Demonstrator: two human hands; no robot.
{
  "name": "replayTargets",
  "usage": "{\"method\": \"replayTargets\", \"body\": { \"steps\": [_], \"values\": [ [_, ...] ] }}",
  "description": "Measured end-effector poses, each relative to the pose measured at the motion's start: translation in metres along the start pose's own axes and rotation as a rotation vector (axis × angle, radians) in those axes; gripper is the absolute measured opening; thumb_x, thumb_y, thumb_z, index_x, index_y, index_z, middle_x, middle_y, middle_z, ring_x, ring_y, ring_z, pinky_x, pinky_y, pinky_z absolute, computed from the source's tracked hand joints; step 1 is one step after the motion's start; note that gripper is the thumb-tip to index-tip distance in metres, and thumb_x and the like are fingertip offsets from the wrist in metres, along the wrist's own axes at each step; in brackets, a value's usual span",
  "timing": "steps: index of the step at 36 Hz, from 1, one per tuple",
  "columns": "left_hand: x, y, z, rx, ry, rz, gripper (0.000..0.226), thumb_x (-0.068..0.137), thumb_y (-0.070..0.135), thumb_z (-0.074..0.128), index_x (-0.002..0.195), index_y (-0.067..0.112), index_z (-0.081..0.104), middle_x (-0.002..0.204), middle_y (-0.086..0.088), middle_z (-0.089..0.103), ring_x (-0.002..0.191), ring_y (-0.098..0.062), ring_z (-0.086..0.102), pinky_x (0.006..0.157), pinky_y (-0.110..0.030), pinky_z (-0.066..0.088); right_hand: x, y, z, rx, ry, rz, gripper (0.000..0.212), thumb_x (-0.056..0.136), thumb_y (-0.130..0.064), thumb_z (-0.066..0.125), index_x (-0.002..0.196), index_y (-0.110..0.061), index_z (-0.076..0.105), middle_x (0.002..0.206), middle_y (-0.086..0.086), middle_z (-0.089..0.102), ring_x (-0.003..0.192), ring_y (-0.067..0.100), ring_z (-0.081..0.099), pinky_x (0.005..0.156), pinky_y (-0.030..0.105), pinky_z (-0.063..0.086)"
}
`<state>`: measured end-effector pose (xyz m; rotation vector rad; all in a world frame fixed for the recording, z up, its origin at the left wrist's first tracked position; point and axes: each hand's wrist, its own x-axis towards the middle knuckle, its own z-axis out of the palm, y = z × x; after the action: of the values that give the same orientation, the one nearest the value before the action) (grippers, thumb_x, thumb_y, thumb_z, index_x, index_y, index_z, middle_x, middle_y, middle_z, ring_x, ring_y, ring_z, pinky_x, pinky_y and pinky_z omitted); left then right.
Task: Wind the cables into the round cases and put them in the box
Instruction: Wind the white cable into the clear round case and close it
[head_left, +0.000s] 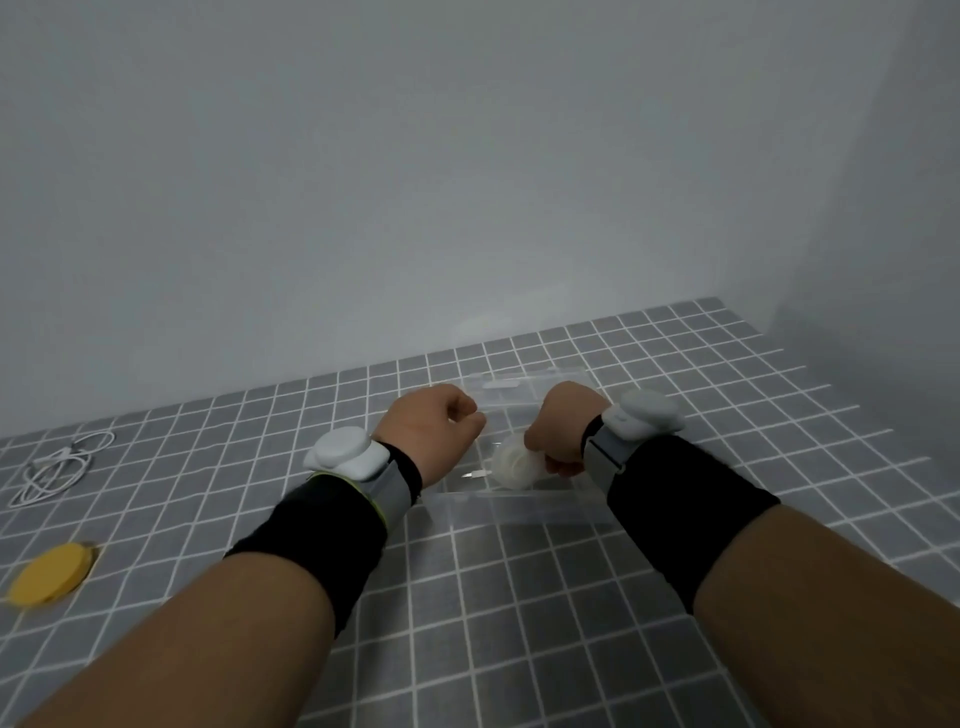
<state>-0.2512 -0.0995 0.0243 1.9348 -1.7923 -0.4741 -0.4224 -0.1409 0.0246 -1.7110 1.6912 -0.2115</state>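
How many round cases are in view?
2. The white case is in the right hand over the clear box; the yellow case lies on the table, far left. Others may be hidden.

A box (519, 501) sits on the desk (519, 597) near the middle, towards the back, with the wall (467, 182) behind it. The right hand (563, 431) holds a round case (511, 462) over the inside of the box, near its front wall. The left hand (431, 426) is at the left edge of the box. Far to the left, at the back of the desk, lies a loose cable (57, 467). In front of the cable, well apart from the box, lies a second round case (52, 571).
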Motion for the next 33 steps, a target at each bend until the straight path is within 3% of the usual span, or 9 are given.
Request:
{"method": "replayTargets", "body": {
  "steps": [2,4,7,8,11,13,18,23,33],
  "values": [
    [-0.002,-0.003,-0.001,-0.013,0.011,0.0,0.02,0.092,0.038,0.062,0.104,0.025,0.07,0.106,0.009,0.07,0.104,-0.012,0.063,0.092,-0.026,0.046,-0.001,0.0,0.002,-0.088,0.047,-0.045,0.029,0.088,-0.016,0.062,0.062,-0.014,0.051,0.066,0.005,0.06,0.064,0.025,0.059,0.059,0.031,0.052],
    [-0.002,-0.005,-0.001,-0.018,0.028,-0.004,0.02,0.093,0.038,0.061,0.105,0.024,0.07,0.109,0.009,0.07,0.104,-0.012,0.062,0.088,-0.023,0.043,-0.008,-0.002,0.002,-0.183,0.082,-0.091,0.02,0.087,-0.018,0.061,0.071,-0.015,0.05,0.079,0.006,0.057,0.074,0.028,0.058,0.066,0.034,0.048],
    [-0.004,-0.01,-0.002,-0.029,0.064,-0.02,0.024,0.094,0.036,0.059,0.111,0.022,0.069,0.116,0.007,0.068,0.109,-0.013,0.059,0.09,-0.022,0.039,-0.018,-0.005,0.003,-0.302,0.136,-0.138,0.006,0.09,-0.017,0.056,0.088,-0.012,0.06,0.091,0.012,0.06,0.096,0.035,0.065,0.071,0.034,0.043],
    [-0.004,-0.011,-0.002,-0.038,0.07,-0.032,0.026,0.095,0.036,0.058,0.114,0.021,0.069,0.119,0.007,0.067,0.114,-0.014,0.059,0.093,-0.023,0.04,-0.018,-0.005,0.003,-0.325,0.148,-0.144,0.013,0.09,-0.016,0.054,0.094,-0.009,0.064,0.096,0.014,0.064,0.098,0.035,0.066,0.07,0.034,0.043],
    [-0.007,-0.016,-0.002,-0.074,0.064,-0.078,0.031,0.095,0.038,0.058,0.12,0.022,0.065,0.122,0.006,0.066,0.117,-0.016,0.058,0.1,-0.029,0.043,-0.022,-0.007,-0.003,-0.393,0.155,-0.143,0.019,0.088,-0.015,0.052,0.09,-0.004,0.067,0.088,0.011,0.07,0.067,0.023,0.06,0.056,0.026,0.039],
    [-0.01,-0.019,-0.005,-0.105,0.063,-0.104,0.033,0.094,0.039,0.058,0.122,0.023,0.063,0.125,0.004,0.065,0.115,-0.017,0.06,0.101,-0.033,0.045,-0.026,-0.008,-0.009,-0.43,0.212,-0.154,0.015,0.089,-0.013,0.05,0.081,-0.011,0.063,0.078,0.006,0.064,0.068,0.021,0.058,0.055,0.024,0.04],
    [-0.014,-0.023,-0.007,-0.132,0.065,-0.171,0.039,0.095,0.039,0.058,0.127,0.017,0.061,0.129,0.0,0.063,0.12,-0.021,0.057,0.102,-0.03,0.041,-0.03,0.012,-0.019,-0.266,0.472,-0.074,0.025,0.091,-0.02,0.045,0.106,-0.015,0.064,0.109,0.01,0.068,0.095,0.031,0.062,0.075,0.031,0.045],
    [-0.019,-0.023,-0.007,-0.212,0.06,-0.262,0.042,0.091,0.044,0.058,0.123,0.017,0.061,0.118,-0.001,0.067,0.102,-0.029,0.066,0.097,-0.04,0.051,-0.042,0.031,-0.009,-0.167,0.47,0.122,0.037,0.094,-0.033,0.046,0.124,-0.012,0.054,0.125,0.019,0.057,0.108,0.039,0.059,0.087,0.039,0.048],
    [-0.025,-0.02,0.0,-0.404,0.091,-0.35,0.052,0.075,0.051,0.059,0.115,0.018,0.064,0.11,-0.008,0.069,0.094,-0.031,0.07,0.09,-0.045,0.057,-0.035,0.027,0.005,-0.015,0.439,0.085,0.035,0.096,-0.022,0.047,0.127,-0.006,0.046,0.122,0.018,0.061,0.107,0.036,0.06,0.076,0.032,0.038]
  ]
}}
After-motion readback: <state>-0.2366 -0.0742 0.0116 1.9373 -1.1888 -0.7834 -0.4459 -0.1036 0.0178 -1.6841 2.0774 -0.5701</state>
